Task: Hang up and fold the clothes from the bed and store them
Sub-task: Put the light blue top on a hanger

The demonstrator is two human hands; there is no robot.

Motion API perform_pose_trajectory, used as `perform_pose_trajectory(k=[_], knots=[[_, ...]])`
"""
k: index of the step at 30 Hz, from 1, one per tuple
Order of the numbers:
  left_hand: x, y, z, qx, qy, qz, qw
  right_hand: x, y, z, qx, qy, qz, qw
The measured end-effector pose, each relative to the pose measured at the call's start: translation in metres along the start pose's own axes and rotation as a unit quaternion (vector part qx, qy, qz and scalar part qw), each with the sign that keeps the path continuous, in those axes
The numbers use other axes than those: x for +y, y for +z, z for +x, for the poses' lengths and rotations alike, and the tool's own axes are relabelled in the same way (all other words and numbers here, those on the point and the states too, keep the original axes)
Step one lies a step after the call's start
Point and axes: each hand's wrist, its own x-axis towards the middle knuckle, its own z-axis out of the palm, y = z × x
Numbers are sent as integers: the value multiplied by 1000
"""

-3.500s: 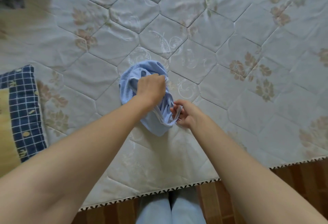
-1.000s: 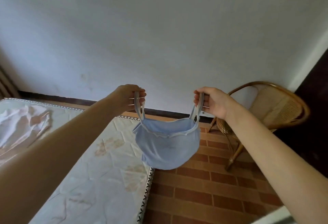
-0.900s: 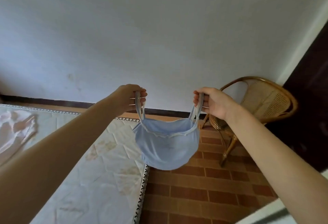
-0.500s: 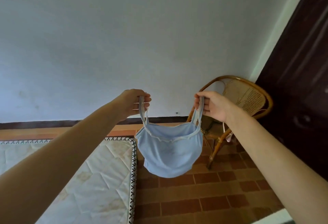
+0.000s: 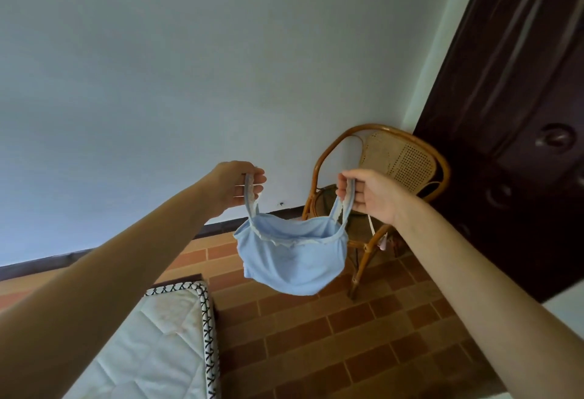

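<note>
My left hand (image 5: 235, 185) pinched one strap of the light blue camisole (image 5: 292, 256), fingers curled round it, and my right hand (image 5: 368, 193) gripped the other strap the same way. The hands were held apart at the same height, so the top hung open between and just below them, in the air above the brick floor (image 5: 331, 341). Its back side was hidden from me, and small marks on its front were too faint to read. Behind it stood a rattan chair (image 5: 398, 158), its seat partly covered by the top and my right hand. The bed (image 5: 151, 348) was cut off at the lower left. A dark wooden door (image 5: 518, 107) ran off the right edge.
</note>
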Motion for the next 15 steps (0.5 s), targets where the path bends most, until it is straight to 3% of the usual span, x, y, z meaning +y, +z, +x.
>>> perform_pose_trajectory(k=[15], knots=[[40,84,192,10,-26,-10,1000,-58,-110,182,15,30,6,999]])
